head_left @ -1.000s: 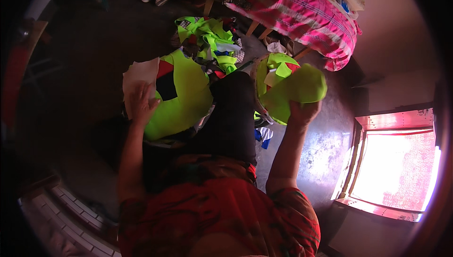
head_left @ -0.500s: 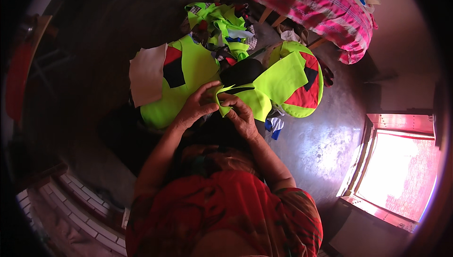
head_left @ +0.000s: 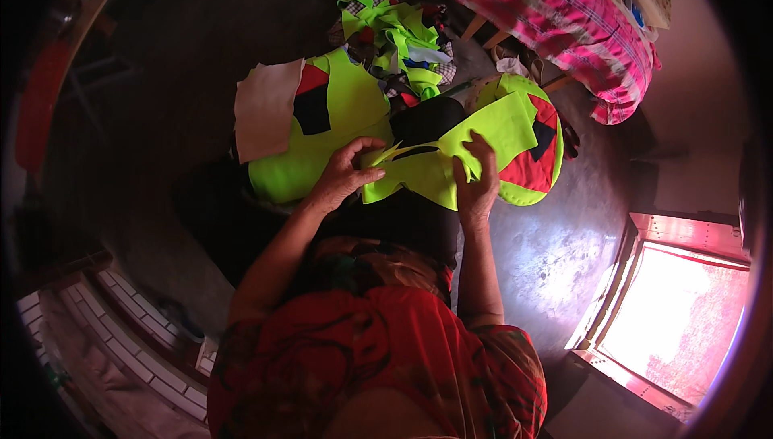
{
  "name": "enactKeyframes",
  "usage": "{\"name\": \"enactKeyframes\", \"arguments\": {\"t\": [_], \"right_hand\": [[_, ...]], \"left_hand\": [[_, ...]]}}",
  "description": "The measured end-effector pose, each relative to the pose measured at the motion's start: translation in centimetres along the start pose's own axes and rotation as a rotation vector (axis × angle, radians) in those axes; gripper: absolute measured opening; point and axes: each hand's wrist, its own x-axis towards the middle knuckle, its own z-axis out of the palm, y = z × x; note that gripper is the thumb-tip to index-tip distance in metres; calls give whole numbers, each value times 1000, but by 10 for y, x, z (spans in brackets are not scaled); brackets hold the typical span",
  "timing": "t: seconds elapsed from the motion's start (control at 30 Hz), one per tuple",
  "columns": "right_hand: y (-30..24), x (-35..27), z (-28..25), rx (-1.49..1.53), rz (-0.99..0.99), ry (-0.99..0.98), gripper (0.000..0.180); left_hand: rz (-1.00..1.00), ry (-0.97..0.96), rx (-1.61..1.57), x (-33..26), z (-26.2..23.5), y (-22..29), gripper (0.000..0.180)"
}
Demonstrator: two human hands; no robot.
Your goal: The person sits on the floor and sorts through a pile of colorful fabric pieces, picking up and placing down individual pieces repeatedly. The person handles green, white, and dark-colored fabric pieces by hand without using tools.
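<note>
A yellow-green fabric piece (head_left: 417, 179) stretches between my two hands above my lap. My left hand (head_left: 348, 175) pinches its left end between thumb and fingers. At the other end my right hand (head_left: 477, 180) is closed on the fabric, fingers pointing up, beside a yellow-green rectangle of cloth (head_left: 509, 120). That rectangle lies over a round yellow-green item with a red panel (head_left: 522, 171) and a dark patch. Left of my hands, a larger yellow-green cloth (head_left: 358, 93) is spread, with a beige piece (head_left: 267, 109) and a black patch (head_left: 312, 111) on it.
A heap of fabric scraps (head_left: 394, 36) lies on the floor ahead. Behind it at the right stands furniture draped in pink plaid cloth (head_left: 555, 28). A bright window or doorway (head_left: 668, 318) is at the lower right, white tiled edges (head_left: 133, 342) at the lower left.
My right hand has moved right, away from my left hand, and the folded fabric piece is now spread out between them. The whole view has shifted slightly.
</note>
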Motion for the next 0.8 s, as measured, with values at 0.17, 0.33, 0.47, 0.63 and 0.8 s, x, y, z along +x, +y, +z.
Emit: {"name": "enactKeyframes", "arguments": {"t": [0.17,0.33,0.47,0.63,0.8], "right_hand": [[31,11,-32,-304,-4,-227,60],[53,8,-29,-471,-47,-380,76],[71,6,-16,-568,-98,-251,73],[70,19,-16,-395,-135,-63,38],[30,39,-27,-334,-92,-30,36]], "left_hand": [[42,35,57,-3,0,-4,48],[131,94,117,-4,1,-8,50],[282,130,370,-3,-5,-15,51],[210,84,276,-7,-1,-6,52],[165,-27,36,-15,1,5,52]]}}
